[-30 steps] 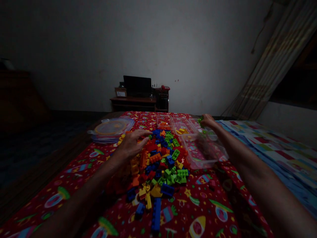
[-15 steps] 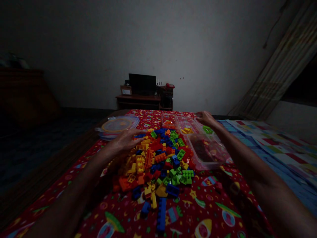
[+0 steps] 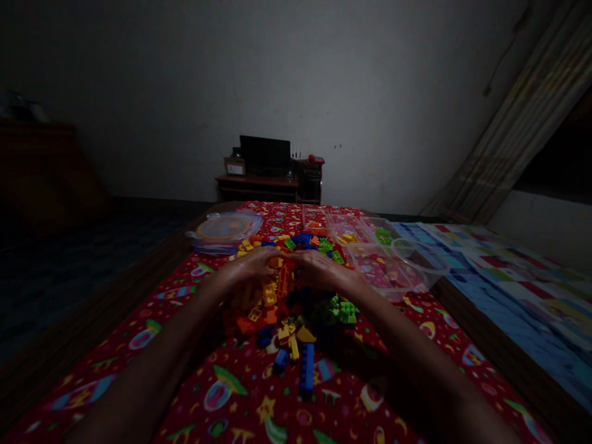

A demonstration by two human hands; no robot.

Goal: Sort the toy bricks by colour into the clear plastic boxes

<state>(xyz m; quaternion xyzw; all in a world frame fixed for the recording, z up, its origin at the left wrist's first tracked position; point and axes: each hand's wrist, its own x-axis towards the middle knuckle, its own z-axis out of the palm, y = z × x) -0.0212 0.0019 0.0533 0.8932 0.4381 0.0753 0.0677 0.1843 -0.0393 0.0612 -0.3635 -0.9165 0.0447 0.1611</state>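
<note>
A heap of toy building bricks point(image 3: 269, 295) in orange, yellow, blue, green and red lies on a red patterned cloth point(image 3: 185, 370). My left hand point(image 3: 252, 264) is over the heap's left part, with thumb and fingers apart around yellow and orange bricks. From the right, my right hand point(image 3: 321, 269) reaches across the heap, its fingers stretched toward the left hand. The fingertips come close together above a long orange brick point(image 3: 283, 282). No brick is plainly gripped in either hand. A long blue brick point(image 3: 307, 368) lies at the near edge of the heap.
Clear plastic boxes stand behind and right of the heap: one with orange bricks point(image 3: 317, 226), one with yellow bricks point(image 3: 348, 238), one with green bricks point(image 3: 383, 235). A larger box point(image 3: 377, 287) and a round-rimmed container point(image 3: 441, 270) are nearer. Stacked lids point(image 3: 224, 231) lie left.
My right hand has moved from the far boxes left and nearer, onto the heap. My left hand has shifted slightly right and down. The view has turned slightly.
</note>
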